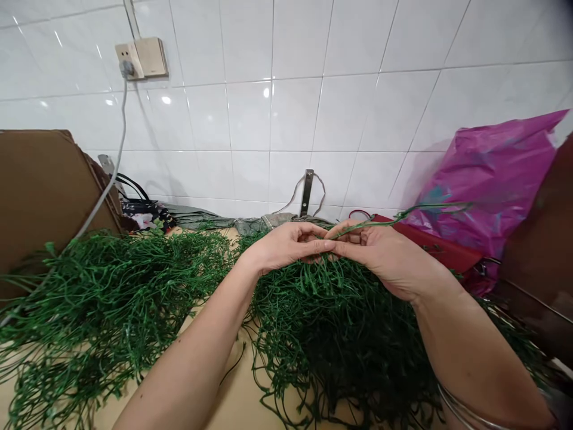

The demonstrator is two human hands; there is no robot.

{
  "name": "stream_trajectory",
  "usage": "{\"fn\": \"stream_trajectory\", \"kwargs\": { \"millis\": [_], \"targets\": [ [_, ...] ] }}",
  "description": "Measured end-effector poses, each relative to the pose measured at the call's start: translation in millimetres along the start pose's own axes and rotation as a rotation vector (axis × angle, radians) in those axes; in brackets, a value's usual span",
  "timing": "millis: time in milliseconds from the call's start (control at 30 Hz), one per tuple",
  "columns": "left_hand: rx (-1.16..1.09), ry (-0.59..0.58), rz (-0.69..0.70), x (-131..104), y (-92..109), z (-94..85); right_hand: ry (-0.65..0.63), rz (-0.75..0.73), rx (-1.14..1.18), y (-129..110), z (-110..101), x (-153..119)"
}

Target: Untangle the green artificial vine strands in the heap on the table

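A long green artificial plant stem (432, 206) lies across my right hand (376, 248) and extends to the right, in front of the purple bag. My right hand is closed, its thumb and fingers pinching the stem near its left end. My left hand (290, 245) is closed too, and its fingertips meet those of the right at that end of the stem. The exact point where the fingers grip is partly hidden. Directly below both hands spreads a tangled heap of green artificial stems (308, 298) with small branching tips.
Another pile of green stems (116, 292) covers the table's left side. A cardboard box (45, 197) stands at far left, with a grey cable (123, 128) hanging past it. At right are a purple plastic bag (487, 179) and a red item (439, 245). White tiled wall (250, 113) rises behind.
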State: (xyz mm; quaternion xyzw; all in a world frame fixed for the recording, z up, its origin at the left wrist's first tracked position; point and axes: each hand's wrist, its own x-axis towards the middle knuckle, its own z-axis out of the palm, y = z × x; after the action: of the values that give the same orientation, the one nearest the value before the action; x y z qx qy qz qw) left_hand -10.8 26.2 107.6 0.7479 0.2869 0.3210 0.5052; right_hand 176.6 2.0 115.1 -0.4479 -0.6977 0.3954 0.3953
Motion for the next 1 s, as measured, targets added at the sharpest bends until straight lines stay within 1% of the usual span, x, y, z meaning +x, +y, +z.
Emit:
{"fn": "stream_trajectory", "kwargs": {
  "millis": [67, 133, 233, 333, 633, 733, 833, 900, 933, 1000],
  "targets": [
    [-0.035, 0.030, -0.025, 2, -3, -1.1, -0.004, -0.002, -0.024, 2, -4, 0],
    [-0.021, 0.061, -0.048, 4, -6, -2.9, -0.020, -0.008, -0.076, 3, -8, 1],
    [0.089, 0.085, -0.042, 5, -9, -5.2, -0.026, -0.040, -0.186, 5, -12, 1],
    [0.165, 0.094, -0.042, 5, -9, -5.6, 0.001, -0.063, -0.265, 7, -13, 1],
    [0.167, 0.031, -0.075, 5, -9, -3.1, 0.006, -0.083, -0.367, 10, -13, 4],
    [0.158, 0.034, -0.084, 6, -9, -0.1, 0.096, -0.057, -0.446, 17, -9, 9],
    [0.123, -0.006, -0.090, 2, -2, 1.8, 0.258, -0.025, -0.518, 30, -9, 19],
    [0.080, -0.036, -0.071, -2, 5, 1.5, 0.344, -0.007, -0.537, 38, -13, 24],
    [0.063, -0.029, -0.055, -5, 9, 0.9, 0.369, -0.001, -0.538, 40, -17, 25],
    [0.057, 0.034, -0.025, -7, 13, -1.0, 0.386, -0.003, -0.528, 41, -23, 25]
  ]
}}
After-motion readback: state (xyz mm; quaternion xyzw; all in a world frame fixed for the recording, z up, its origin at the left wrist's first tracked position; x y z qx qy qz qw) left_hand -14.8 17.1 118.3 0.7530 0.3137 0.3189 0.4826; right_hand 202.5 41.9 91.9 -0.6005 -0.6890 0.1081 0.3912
